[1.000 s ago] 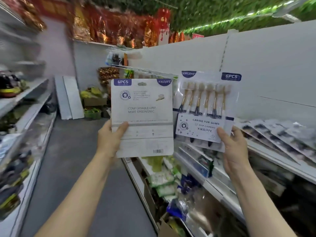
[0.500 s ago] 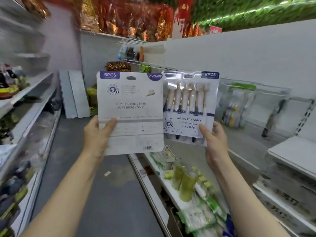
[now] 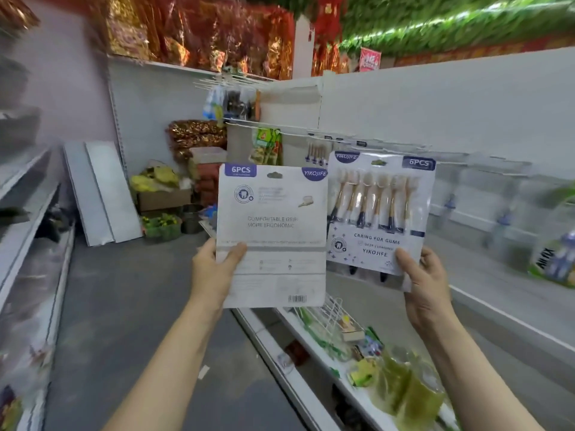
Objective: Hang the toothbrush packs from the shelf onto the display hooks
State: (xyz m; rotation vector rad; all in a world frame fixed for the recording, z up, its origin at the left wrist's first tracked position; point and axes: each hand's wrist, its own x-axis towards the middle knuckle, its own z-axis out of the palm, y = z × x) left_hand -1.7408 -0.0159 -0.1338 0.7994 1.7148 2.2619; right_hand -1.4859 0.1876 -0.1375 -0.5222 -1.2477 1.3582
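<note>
Two toothbrush packs (image 3: 272, 234) (image 3: 379, 213), edges touching, one per hand (image 3: 214, 272) (image 3: 426, 284).

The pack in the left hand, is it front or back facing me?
Back: the left-hand pack shows printed text and barcode, no brushes.

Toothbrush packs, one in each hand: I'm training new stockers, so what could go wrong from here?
The left hand holds its pack printed back forward, so it may hang reversed. Both hands are occupied, the right hand gripping the other pack only at a bottom corner, so threading onto the display hooks could be fumbled.
</note>
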